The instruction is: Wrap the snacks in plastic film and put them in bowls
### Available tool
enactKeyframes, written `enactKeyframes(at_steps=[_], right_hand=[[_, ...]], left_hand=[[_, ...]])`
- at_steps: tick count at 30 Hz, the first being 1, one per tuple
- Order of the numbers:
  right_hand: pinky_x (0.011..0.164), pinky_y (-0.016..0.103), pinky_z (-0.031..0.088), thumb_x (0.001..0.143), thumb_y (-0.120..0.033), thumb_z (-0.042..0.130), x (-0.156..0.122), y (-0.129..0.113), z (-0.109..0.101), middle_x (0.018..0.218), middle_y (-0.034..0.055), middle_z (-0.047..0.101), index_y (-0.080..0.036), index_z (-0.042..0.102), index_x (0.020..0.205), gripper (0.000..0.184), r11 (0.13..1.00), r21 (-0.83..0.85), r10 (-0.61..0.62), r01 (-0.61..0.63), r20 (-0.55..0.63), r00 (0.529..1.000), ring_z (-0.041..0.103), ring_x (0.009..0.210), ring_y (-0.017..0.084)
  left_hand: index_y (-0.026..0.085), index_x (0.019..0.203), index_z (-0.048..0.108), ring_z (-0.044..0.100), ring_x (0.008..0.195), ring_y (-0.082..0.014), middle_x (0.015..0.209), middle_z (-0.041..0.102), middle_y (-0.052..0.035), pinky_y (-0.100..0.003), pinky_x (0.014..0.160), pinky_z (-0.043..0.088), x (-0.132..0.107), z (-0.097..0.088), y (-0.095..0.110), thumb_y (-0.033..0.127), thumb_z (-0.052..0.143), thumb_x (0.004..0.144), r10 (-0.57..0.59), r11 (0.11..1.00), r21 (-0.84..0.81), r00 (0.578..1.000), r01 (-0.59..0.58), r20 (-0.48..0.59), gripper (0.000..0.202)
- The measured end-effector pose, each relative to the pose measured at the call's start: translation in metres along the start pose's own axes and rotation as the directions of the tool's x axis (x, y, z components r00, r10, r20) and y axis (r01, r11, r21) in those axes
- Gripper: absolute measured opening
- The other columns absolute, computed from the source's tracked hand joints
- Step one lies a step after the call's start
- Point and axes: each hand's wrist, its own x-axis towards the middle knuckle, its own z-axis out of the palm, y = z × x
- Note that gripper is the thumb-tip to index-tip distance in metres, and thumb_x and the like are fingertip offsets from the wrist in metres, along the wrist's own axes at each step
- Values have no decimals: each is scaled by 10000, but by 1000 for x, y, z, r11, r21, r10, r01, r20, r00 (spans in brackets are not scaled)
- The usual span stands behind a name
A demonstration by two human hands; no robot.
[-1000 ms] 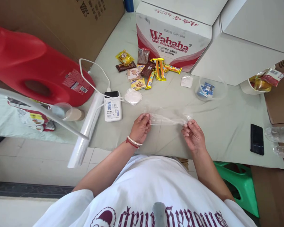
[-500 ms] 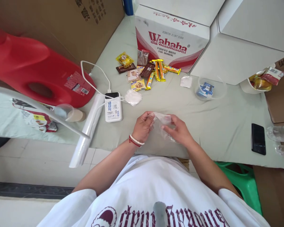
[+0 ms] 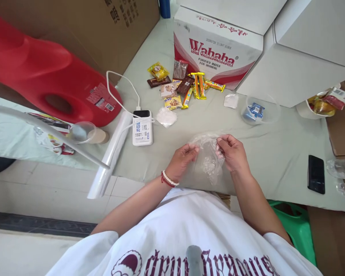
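A thin, clear plastic bag [image 3: 211, 163] is stretched between my two hands above the near edge of the table. My left hand [image 3: 181, 163], with a white beaded and a red bracelet at its wrist, pinches the left side of the bag's rim. On the other side, my right hand [image 3: 235, 153] is closed on the rim, thumb against fingers. The bag hangs down crinkled between them. Beyond my left hand lies a crumpled white, filmy piece [image 3: 166, 117], next to a white power bank [image 3: 142, 128] with a cable plugged in.
Wrapped snacks [image 3: 186, 86] lie piled before a Wahaha box [image 3: 217, 50]. A clear tub [image 3: 260, 109] holds blue packets; a flat white square [image 3: 230, 101] is beside it. At left are a red jug [image 3: 51, 73] and a plastic film roll [image 3: 110, 153]. A phone [image 3: 316, 174] lies right.
My hands have moved apart, and the bag is now spread wider and hangs lower between them. The right hand has shifted right and turned. The view has shifted slightly.
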Motion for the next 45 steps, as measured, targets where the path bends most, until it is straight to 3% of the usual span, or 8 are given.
enactKeyframes(at_steps=[7, 14, 22, 30, 33, 36, 42, 45], right_hand=[[405, 229, 339, 664, -423, 816, -1, -1, 0, 578, -49, 577, -214, 594, 765, 321, 1000, 13, 6, -5, -113, 994, 498, 464, 99], [354, 202, 279, 552, -449, 886, 14, -1, -26, 576, -62, 536, -211, 607, 785, 434, 993, 74, 97, -93, -51, 994, 364, 424, 56], [346, 214, 251, 584, -456, 892, 16, 9, -32, 567, -71, 520, -221, 583, 787, 438, 989, 107, 114, -105, -85, 990, 341, 427, 62], [428, 228, 398, 585, -448, 883, 26, 18, -39, 641, -43, 566, -209, 609, 824, 435, 983, 104, 157, -151, -60, 986, 448, 495, 89], [587, 278, 521, 674, -460, 822, 21, 17, -53, 857, 17, 645, -209, 631, 955, 422, 984, -175, -20, -11, -173, 985, 587, 678, 142], [776, 320, 543, 809, -447, 736, -3, 8, -55, 1087, 63, 652, -229, 631, 1064, 351, 823, -513, -433, 242, -294, 852, 620, 895, 173], [707, 295, 503, 838, -484, 736, -38, 12, -15, 859, 21, 681, -234, 685, 913, 266, 861, -435, -163, 264, 257, 953, 609, 765, 171], [654, 269, 474, 820, -505, 753, -28, 22, -12, 750, -11, 633, -227, 660, 830, 294, 958, -239, -120, 159, 169, 978, 549, 674, 136]], left_hand=[[201, 1020, 707, 603, 1158, -250, 1189, 669, -102, -329, 891, 520, -7, 13, -12, 582, 760, 784, 200, 947, 278, 973, -160, -120, 452], [214, 876, 534, 550, 650, -109, 690, 501, 57, -256, 676, 489, 13, 19, -16, 594, 705, 833, 57, 980, -186, 996, -69, -70, 419], [206, 1068, 601, 581, 1130, -224, 1171, 620, -100, -306, 842, 501, 9, 35, -24, 538, 709, 856, 300, 935, 253, 932, -247, -201, 408], [239, 808, 464, 371, 480, -104, 562, 399, 79, -242, 476, 314, 24, 48, -35, 699, 552, 920, 177, 984, 19, 979, -176, -98, 481], [235, 797, 489, 337, 482, -94, 575, 372, 75, -232, 439, 262, 23, 46, -31, 761, 598, 855, 157, 984, -69, 983, -164, -98, 541], [229, 768, 503, 319, 486, -91, 582, 357, 68, -232, 431, 249, 22, 45, -25, 781, 610, 831, 154, 981, -103, 981, -166, -117, 566], [220, 777, 534, 377, 503, -97, 575, 408, 57, -234, 461, 322, 21, 49, -22, 788, 573, 850, 226, 974, 10, 968, -226, -111, 574], [215, 773, 519, 356, 485, -77, 582, 393, 70, -211, 439, 305, 24, 41, -20, 773, 633, 819, 203, 978, -29, 974, -207, -102, 571]])
